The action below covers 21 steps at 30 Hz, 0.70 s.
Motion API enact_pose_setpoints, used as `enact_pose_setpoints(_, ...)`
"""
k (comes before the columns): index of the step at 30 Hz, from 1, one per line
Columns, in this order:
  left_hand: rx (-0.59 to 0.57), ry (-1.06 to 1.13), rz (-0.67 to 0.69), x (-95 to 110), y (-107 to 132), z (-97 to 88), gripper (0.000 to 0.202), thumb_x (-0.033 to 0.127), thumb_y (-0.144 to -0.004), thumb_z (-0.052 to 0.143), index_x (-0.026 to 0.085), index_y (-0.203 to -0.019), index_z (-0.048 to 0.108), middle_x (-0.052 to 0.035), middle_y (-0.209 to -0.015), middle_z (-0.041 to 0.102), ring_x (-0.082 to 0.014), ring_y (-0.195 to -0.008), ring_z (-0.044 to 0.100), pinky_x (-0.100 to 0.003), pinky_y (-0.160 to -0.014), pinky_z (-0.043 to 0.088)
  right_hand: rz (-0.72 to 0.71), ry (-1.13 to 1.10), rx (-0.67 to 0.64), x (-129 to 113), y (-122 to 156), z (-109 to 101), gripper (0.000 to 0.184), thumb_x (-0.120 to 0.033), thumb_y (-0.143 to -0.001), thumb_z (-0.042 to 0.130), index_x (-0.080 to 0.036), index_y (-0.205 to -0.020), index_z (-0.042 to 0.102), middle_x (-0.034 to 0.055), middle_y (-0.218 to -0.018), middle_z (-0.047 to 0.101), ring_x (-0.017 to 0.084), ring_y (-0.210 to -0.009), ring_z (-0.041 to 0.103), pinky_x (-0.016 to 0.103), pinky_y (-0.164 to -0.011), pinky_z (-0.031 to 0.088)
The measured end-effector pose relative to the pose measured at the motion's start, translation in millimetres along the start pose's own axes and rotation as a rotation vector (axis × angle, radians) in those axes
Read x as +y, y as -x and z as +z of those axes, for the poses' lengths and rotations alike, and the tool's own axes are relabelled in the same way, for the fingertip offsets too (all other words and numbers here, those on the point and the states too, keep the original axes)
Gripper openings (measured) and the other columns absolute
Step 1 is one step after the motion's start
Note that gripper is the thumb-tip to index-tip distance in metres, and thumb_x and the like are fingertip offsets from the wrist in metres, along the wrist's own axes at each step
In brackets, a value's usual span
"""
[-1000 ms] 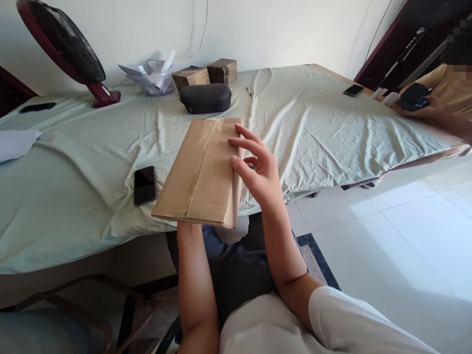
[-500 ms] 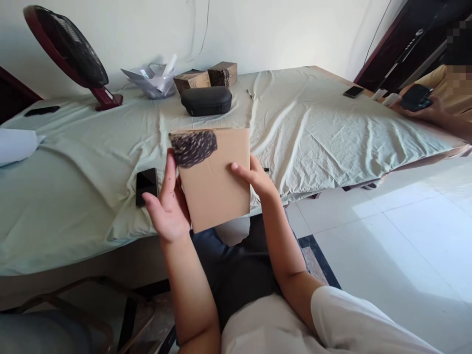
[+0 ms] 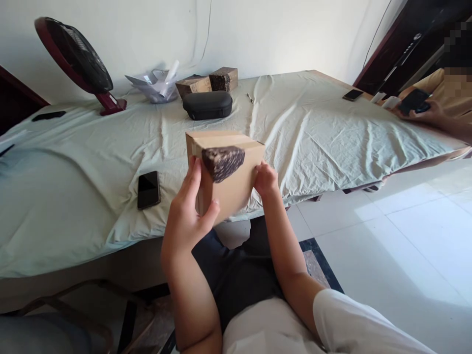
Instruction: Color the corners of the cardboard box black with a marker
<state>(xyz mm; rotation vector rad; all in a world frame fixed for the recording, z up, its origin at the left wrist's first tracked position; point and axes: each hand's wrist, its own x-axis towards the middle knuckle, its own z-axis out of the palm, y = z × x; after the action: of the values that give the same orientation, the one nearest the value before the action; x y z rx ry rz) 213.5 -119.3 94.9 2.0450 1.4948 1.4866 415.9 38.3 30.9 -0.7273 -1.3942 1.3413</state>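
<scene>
A brown cardboard box (image 3: 234, 189) with a dark patterned patch over one corner is held tilted above the table's front edge. My left hand (image 3: 188, 206) grips its left side, thumb across the near face and fingers along the side. At the right edge, my right hand (image 3: 266, 178) pinches the box; some of its fingers are hidden. A black phone (image 3: 148, 190) lies on the cloth left of my left hand. Beyond the box sits a black zip case (image 3: 207, 105).
Two patterned boxes (image 3: 223, 78) and a clear plastic bag (image 3: 157, 88) stand near the wall. A dark red fan (image 3: 79, 59) is at the left. Another person's hand (image 3: 429, 114) holds a dark object at the right, near a second phone (image 3: 353, 95). Wrinkled pale cloth (image 3: 317, 132) covers the table.
The box has turned from showing a flat face to showing its top and left side. My left hand has closed onto its side, and my right thumb has moved to the edge.
</scene>
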Motion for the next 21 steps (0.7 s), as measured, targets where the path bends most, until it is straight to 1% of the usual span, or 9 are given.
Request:
enact_pose_setpoints(2,0.008,0.114,-0.087,-6.8,2.1,0.2,0.098,0.038,-0.093,0.083,0.032,-0.178,0.036,-0.0098,-0.181,0.042,-0.0396,-0.167,0.041,-0.056,-0.137,0.039,-0.045,-0.116,-0.055,2.7,0.7,-5.4,0.094,-0.076,-0.076,0.056,-0.027,-0.156,0.058,0.0117,-0.153,0.073,0.042,-0.146,0.066,0.061,-0.121,0.055)
enact_pose_setpoints(4,0.026,0.257,-0.13,-10.8,2.6,2.2,0.101,0.043,-0.092,0.087,0.034,-0.178,0.035,-0.0103,-0.181,0.042,-0.0409,-0.166,0.043,-0.057,-0.132,0.046,-0.077,-0.166,-0.107,3.8,2.0,-7.5,0.11,-0.082,-0.072,0.059,-0.03,-0.168,0.045,0.0088,-0.171,0.057,0.04,-0.157,0.056,0.057,-0.126,0.052)
enact_pose_setpoints(6,0.084,0.367,-0.148,-12.3,1.5,6.5,0.096,0.048,-0.093,0.087,0.034,-0.176,0.041,-0.0111,-0.18,0.044,-0.0405,-0.166,0.043,-0.057,-0.131,0.047,-0.114,-0.094,-0.123,3.0,3.2,-6.9,0.127,-0.097,-0.067,0.056,-0.032,-0.174,0.035,0.0066,-0.181,0.043,0.039,-0.166,0.045,0.054,-0.13,0.048)
enact_pose_setpoints(8,0.199,0.425,-0.188,-12.7,-0.2,12.1,0.087,0.052,-0.095,0.083,0.029,-0.172,0.049,-0.014,-0.173,0.054,-0.0393,-0.164,0.047,-0.058,-0.132,0.045,-0.154,0.003,-0.132,0.3,3.8,-4.9,0.138,-0.106,-0.064,0.052,-0.033,-0.178,0.029,0.0038,-0.187,0.032,0.037,-0.172,0.035,0.052,-0.135,0.043)
enact_pose_setpoints(10,0.346,0.432,-0.269,-13.3,-1.5,17.7,0.081,0.052,-0.097,0.08,0.025,-0.168,0.054,-0.0156,-0.161,0.065,-0.038,-0.156,0.057,-0.058,-0.13,0.048,-0.209,0.076,-0.156,-3.6,4.2,-3.2,0.138,-0.108,-0.065,0.055,-0.035,-0.179,0.027,0.0019,-0.189,0.026,0.036,-0.174,0.029,0.052,-0.139,0.036)
enact_pose_setpoints(12,0.431,0.396,-0.343,-14.6,-2.3,21.8,0.076,0.046,-0.095,0.082,0.025,-0.164,0.059,-0.0141,-0.154,0.071,-0.0364,-0.148,0.065,-0.056,-0.126,0.054,-0.262,0.106,-0.187,-7.1,4.4,-2.1,0.133,-0.103,-0.069,0.063,-0.035,-0.178,0.028,0.0019,-0.19,0.024,0.036,-0.175,0.028,0.054,-0.141,0.031)
enact_pose_setpoints(15,0.445,0.355,-0.359,-17.1,-4.6,25.6,0.065,0.032,-0.091,0.08,0.022,-0.154,0.07,-0.0111,-0.148,0.075,-0.0337,-0.142,0.071,-0.049,-0.121,0.059,-0.29,0.106,-0.208,-10.4,4.6,-0.5,0.129,-0.099,-0.073,0.068,-0.036,-0.178,0.028,0.0031,-0.19,0.024,0.036,-0.175,0.027,0.054,-0.141,0.029)
enact_pose_setpoints(18,0.475,0.338,-0.336,-20.2,-9.6,29.7,0.059,0.025,-0.087,0.078,0.017,-0.146,0.076,-0.0103,-0.139,0.08,-0.0322,-0.141,0.071,-0.047,-0.127,0.054,-0.289,0.148,-0.197,-13.6,4.8,3.1,0.134,-0.103,-0.071,0.066,-0.035,-0.179,0.024,0.0054,-0.191,0.021,0.037,-0.175,0.025,0.055,-0.14,0.031)
enact_pose_setpoints(21,0.529,0.292,-0.351,-23.2,-14.1,33.1,0.06,0.022,-0.082,0.075,0.013,-0.141,0.078,-0.0098,-0.137,0.08,-0.0322,-0.139,0.072,-0.048,-0.129,0.05,-0.322,0.223,-0.165,-18.3,5.3,8.2,0.139,-0.107,-0.068,0.063,-0.035,-0.179,0.022,0.006,-0.192,0.015,0.038,-0.177,0.018,0.055,-0.141,0.029)
